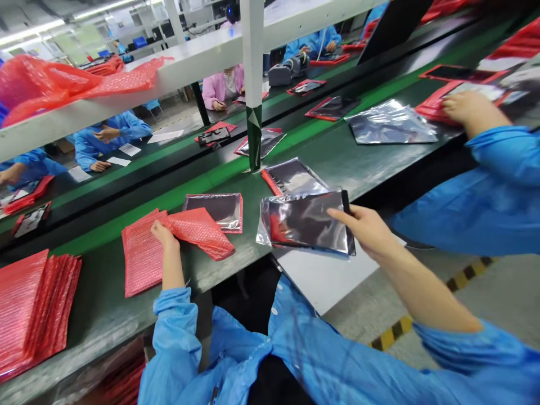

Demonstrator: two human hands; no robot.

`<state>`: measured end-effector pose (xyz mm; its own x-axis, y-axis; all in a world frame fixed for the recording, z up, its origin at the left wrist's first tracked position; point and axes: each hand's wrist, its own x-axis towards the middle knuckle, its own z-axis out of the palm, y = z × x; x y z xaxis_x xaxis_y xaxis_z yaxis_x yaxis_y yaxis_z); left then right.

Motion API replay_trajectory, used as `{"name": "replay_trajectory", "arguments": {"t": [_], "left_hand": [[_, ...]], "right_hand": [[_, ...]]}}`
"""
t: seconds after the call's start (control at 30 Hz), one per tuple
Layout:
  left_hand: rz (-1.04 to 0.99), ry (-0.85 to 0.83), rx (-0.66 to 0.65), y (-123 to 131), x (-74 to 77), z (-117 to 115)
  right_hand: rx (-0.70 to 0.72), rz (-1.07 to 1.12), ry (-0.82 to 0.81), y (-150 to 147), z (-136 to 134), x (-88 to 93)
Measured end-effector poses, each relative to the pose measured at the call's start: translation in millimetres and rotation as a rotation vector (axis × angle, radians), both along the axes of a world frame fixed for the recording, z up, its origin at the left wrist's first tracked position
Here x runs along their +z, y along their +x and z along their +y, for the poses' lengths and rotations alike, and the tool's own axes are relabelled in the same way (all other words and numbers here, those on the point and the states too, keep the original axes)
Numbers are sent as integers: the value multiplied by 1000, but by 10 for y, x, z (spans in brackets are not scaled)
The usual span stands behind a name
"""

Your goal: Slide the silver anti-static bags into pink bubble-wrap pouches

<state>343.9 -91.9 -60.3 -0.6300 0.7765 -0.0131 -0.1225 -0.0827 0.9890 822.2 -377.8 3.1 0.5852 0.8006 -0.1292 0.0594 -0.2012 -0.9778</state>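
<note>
My left hand (166,237) is closed on the edge of a red bubble-wrap pouch (203,232), whose free end hangs over to the right. Under it lies a small stack of red bubble pouches (142,253). In my right hand (366,226) is a dark flat panel in a clear plastic bag (310,222), gripped at its right end between thumb and fingers. The panel is held over the bench's front edge. Behind my left hand a bagged panel with a red border (217,211) lies flat. Another shiny bagged panel (295,177) rests just behind the held one.
A thick stack of red pouches (40,309) stands at far left. A white post (253,73) rises from the green bench (211,275). Silvery bags (390,124) lie at right, near a co-worker's hand (476,109). A white board (329,273) juts below the panel.
</note>
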Motion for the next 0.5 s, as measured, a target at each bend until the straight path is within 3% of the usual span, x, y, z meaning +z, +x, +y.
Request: {"name": "replay_trajectory", "arguments": {"t": [0.07,0.17,0.23,0.3,0.4,0.5], "left_hand": [[136,77,2,-36,-47,-156],[423,166,-96,-34,-168,-437],[415,141,-185,-14,-205,-563],[233,70,-277,-11,-163,-619],[-55,13,-455,-95,29,-629],[-271,-9,-565,-236,260,-632]], "right_hand": [[110,-133,26,48,235,296],[265,-377,47,-16,563,738],[330,-555,34,-95,747,998],[383,-698,34,-143,908,1184],[432,-844,95,-76,1148,1264],[445,-888,159,112,1428,1137]]}}
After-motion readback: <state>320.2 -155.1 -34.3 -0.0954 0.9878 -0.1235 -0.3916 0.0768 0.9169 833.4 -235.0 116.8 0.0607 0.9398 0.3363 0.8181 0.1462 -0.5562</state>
